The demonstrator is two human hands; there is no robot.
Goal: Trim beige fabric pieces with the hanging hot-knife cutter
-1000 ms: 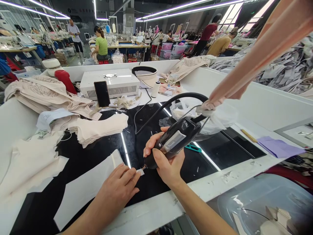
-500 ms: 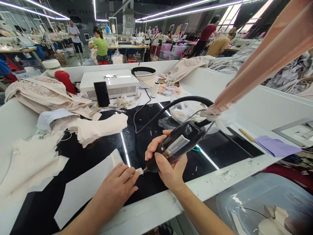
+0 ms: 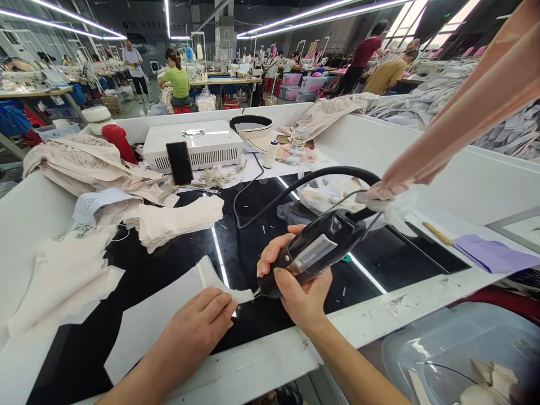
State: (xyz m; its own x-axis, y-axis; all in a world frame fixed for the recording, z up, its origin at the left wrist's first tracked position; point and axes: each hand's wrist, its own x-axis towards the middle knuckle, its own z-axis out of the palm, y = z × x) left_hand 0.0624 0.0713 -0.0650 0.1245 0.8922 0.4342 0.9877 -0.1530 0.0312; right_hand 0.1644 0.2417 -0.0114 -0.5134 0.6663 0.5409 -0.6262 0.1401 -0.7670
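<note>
On the near part of the glossy black tabletop (image 3: 270, 211), the left hand (image 3: 200, 323) presses its fingers together on the white fabric piece (image 3: 156, 312), while the right hand (image 3: 301, 281) grips the black handheld tool (image 3: 314, 247), its tip at the fabric's right end.

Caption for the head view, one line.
Head view: right hand guides a corded black handheld tool at the edge of a white sheet pressed by the left hand.
</note>
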